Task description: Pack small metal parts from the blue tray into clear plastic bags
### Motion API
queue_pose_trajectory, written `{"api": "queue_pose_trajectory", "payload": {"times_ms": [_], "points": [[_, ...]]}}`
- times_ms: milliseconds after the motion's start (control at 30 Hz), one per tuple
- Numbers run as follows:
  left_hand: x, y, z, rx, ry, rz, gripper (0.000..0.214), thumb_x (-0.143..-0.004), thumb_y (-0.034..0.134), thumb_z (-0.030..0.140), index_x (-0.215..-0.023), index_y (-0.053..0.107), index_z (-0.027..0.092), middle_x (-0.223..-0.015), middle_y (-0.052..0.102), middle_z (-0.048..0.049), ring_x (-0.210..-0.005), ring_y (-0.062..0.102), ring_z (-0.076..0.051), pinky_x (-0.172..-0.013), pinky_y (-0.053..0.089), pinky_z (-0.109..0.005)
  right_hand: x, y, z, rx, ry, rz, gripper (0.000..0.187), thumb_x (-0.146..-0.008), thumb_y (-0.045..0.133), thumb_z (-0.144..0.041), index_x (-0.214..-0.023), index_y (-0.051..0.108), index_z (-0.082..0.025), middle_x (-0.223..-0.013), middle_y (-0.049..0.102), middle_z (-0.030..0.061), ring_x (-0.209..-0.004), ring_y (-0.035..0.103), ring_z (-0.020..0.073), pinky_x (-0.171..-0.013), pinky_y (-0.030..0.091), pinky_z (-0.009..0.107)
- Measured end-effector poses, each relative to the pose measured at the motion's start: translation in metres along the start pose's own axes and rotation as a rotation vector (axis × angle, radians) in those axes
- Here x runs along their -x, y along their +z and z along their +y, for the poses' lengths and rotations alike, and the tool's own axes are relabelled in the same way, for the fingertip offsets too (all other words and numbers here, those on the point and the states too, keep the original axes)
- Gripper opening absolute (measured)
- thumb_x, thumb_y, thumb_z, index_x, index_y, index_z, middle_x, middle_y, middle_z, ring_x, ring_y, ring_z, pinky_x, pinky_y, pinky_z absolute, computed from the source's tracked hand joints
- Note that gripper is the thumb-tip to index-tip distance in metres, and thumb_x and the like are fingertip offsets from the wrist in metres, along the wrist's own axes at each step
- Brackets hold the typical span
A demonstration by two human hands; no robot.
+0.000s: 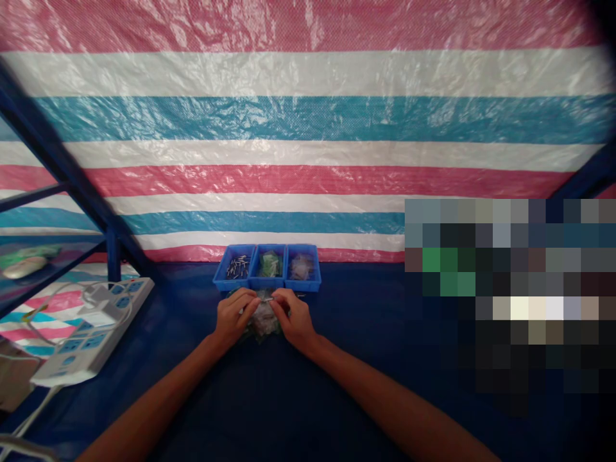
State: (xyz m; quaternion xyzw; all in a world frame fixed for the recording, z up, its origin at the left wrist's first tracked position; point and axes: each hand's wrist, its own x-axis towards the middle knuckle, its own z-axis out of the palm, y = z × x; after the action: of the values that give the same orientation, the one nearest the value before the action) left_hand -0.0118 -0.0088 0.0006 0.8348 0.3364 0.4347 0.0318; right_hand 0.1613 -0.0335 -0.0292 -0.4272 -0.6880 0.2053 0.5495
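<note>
**—** Busy with what, just in front of the blue plastic tray [267, 287]?

**—** Pinching a thin silvery piece [266, 299] between the left hand [233, 314] and the right hand [293, 317], knuckles up, wrists angling in toward each other.

**—** Fingers open or closed?

**—** Closed, gripping that piece from both sides, the left fingers [245, 300] and the right fingers [282, 300] meeting just in front of the tray's middle compartment.

**—** And under the fingers?

**—** Bunching up below both palms, a crinkled plastic bag [262, 321] with greenish and brownish contents, too blurred to name, resting on the dark blue bench [356, 333] just in front of the tray.

**—** Inside the tray?

**—** Filling its three side-by-side compartments: slim pointed metal pins [237, 266] lying in the left one, a green-tinted bag [269, 263] sitting in the middle one, a clear bag [301, 266] sitting in the right one.

**—** Around the tray?

**—** Hanging just behind it, a red, white and blue striped tarpaulin [308, 122]. Lying at a slant, well to its left, a white power strip [91, 330] with cables trailing from it. Covering the view to its right, a pixelated patch.
</note>
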Motion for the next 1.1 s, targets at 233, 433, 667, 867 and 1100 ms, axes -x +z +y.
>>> {"api": "queue_pose_trajectory", "payload": {"times_ms": [233, 433, 667, 867, 1100], "points": [[0.0002, -0.0011, 0.0016, 0.001, -0.013, -0.009, 0.021, -0.089, 0.048, 0.02, -0.072, 0.06, 0.015, -0.076, 0.064, -0.0047, -0.069, 0.06, -0.013, -0.067, 0.045, -0.023, -0.0015, -0.0007, -0.0011, 0.027, -0.023, -0.012, 0.019, -0.09, 0.046, -0.031, -0.09, 0.059, -0.018, -0.073, 0.062, 0.0007, -0.061, 0.056, 0.0119, -0.061, 0.043, 0.021], [0.0006, -0.0018, -0.0005, 0.038, -0.014, -0.01, 0.024, -0.089, 0.046, 0.02, -0.071, 0.06, 0.015, -0.075, 0.063, -0.0047, -0.069, 0.059, -0.013, -0.066, 0.046, -0.023, -0.0009, 0.0003, -0.0011, 0.034, -0.044, -0.027, 0.019, -0.091, 0.045, -0.03, -0.09, 0.059, -0.018, -0.076, 0.063, 0.0016, -0.064, 0.059, 0.0126, -0.064, 0.044, 0.021], [0.0012, -0.0025, 0.0017, 0.088, 0.014, 0.023, 0.016, -0.085, 0.054, 0.024, -0.075, 0.062, 0.015, -0.075, 0.066, -0.0058, -0.071, 0.062, -0.015, -0.067, 0.048, -0.026, 0.0005, -0.0008, -0.0011, 0.045, -0.057, -0.001, 0.02, -0.091, 0.043, -0.029, -0.091, 0.06, -0.018, -0.077, 0.063, 0.002, -0.066, 0.059, 0.0128, -0.064, 0.044, 0.021], [0.0004, -0.0012, 0.0033, 0.061, -0.001, 0.045, 0.015, -0.084, 0.056, 0.026, -0.077, 0.063, 0.015, -0.071, 0.065, -0.0052, -0.066, 0.062, -0.015, -0.065, 0.049, -0.026, -0.0001, -0.0013, -0.0023, 0.047, -0.049, -0.006, 0.023, -0.092, 0.041, -0.03, -0.089, 0.06, -0.018, -0.077, 0.064, 0.0025, -0.066, 0.059, 0.0128, -0.065, 0.044, 0.021], [0.0003, -0.0005, 0.0036, 0.079, 0.009, 0.035, 0.012, -0.085, 0.055, 0.023, -0.082, 0.065, 0.016, -0.078, 0.068, -0.0057, -0.071, 0.063, -0.015, -0.067, 0.05, -0.026, -0.0014, -0.0003, -0.0013, 0.047, -0.079, -0.043, 0.024, -0.092, 0.043, -0.03, -0.09, 0.063, -0.019, -0.08, 0.067, 0.0035, -0.07, 0.062, 0.0137, -0.068, 0.046, 0.022]]}}
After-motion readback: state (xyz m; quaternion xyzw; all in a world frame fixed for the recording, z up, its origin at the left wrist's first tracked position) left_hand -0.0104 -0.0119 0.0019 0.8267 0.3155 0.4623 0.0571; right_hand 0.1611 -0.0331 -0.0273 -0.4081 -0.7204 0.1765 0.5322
